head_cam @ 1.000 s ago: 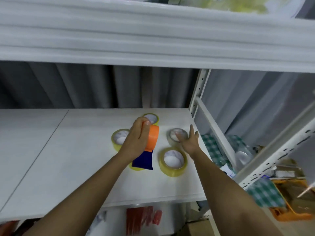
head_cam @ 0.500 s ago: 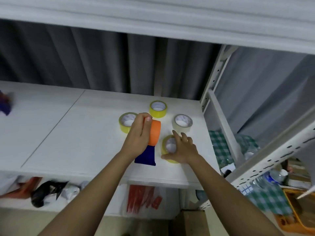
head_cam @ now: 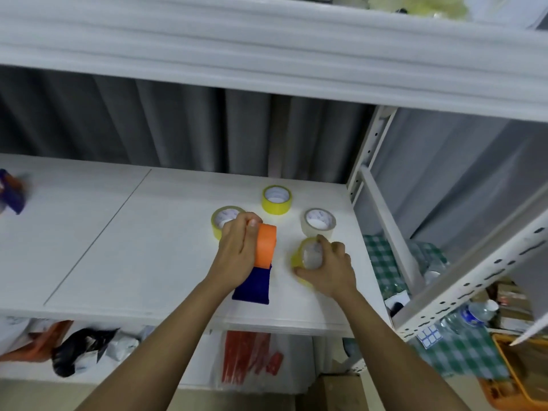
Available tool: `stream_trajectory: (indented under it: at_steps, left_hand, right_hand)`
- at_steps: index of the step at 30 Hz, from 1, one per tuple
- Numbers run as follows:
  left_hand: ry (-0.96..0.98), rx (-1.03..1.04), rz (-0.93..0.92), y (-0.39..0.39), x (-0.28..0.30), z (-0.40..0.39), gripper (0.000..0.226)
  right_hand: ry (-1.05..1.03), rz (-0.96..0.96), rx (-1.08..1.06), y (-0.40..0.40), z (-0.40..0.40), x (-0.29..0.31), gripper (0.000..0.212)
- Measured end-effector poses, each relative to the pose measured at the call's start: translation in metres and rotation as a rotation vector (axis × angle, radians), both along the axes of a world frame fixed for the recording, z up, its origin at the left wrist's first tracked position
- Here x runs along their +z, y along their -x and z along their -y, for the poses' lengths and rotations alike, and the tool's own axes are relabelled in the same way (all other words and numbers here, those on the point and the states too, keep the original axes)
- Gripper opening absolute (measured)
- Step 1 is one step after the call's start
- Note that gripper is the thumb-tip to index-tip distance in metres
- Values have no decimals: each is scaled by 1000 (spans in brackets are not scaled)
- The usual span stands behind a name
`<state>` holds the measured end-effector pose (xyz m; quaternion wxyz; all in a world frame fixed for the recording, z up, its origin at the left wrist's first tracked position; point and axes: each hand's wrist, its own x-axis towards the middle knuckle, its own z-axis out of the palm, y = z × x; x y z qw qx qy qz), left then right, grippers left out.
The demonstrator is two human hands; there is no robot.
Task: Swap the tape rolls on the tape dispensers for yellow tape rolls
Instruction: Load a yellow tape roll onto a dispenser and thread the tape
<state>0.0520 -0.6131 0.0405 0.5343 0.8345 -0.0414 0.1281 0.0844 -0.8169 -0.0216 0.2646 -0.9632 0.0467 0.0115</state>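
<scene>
My left hand [head_cam: 237, 253] grips an orange and blue tape dispenser [head_cam: 261, 262] above the white shelf [head_cam: 133, 247]. Just to its right, my right hand [head_cam: 329, 268] is closed around a yellow tape roll [head_cam: 307, 256], tilted up off the shelf. Lying flat behind are a yellow roll [head_cam: 276, 199], a paler yellow roll [head_cam: 221, 221] partly hidden by my left hand, and a whitish roll [head_cam: 318, 222]. A second blue and orange dispenser [head_cam: 12, 194] lies blurred at the far left of the shelf.
An upper shelf [head_cam: 267, 54] hangs overhead. The rack's white upright [head_cam: 367, 152] stands at the shelf's right end. Bags and red packets [head_cam: 249, 357] lie on the lower shelf. A checked cloth [head_cam: 385, 262], bottles and an orange basket [head_cam: 519, 381] sit at right.
My right hand moved from the whitish roll to the nearest yellow roll, closed on it and tilted it up. My left hand kept hold of the dispenser. The view shifted.
</scene>
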Motion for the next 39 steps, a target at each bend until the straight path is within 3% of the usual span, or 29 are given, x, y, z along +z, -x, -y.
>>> stream_trajectory:
  at_steps: [3, 6, 8, 11, 15, 21, 30, 39]
  left_hand:
    - [72, -23, -62, -1, -1, 0, 36]
    - [132, -51, -87, 0, -1, 2, 46]
    - [132, -55, -71, 2, 0, 4, 49]
    - [210, -64, -88, 6, 4, 7, 52]
    - [195, -88, -54, 8, 10, 12, 51]
    - [120, -96, -19, 5, 7, 21, 45]
    - [60, -97, 35, 7, 14, 29, 36]
    - [16, -173, 78, 6, 17, 30, 23]
  right_hand:
    - [-391, 26, -150, 10, 9, 11, 81]
    - [-854, 24, -178, 24, 6, 25, 49]
    - [-982, -1, -154, 32, 2, 30, 45]
    - [-1055, -34, -130, 39, -1, 32, 63]
    - [-1160, -45, -110, 43, -6, 36, 54]
    - [-1170, -74, -37, 46, -6, 42, 75]
    - [-1167, -40, -26, 49, -12, 47, 71]
    - [-1228, -71, 10, 49, -18, 60, 81]
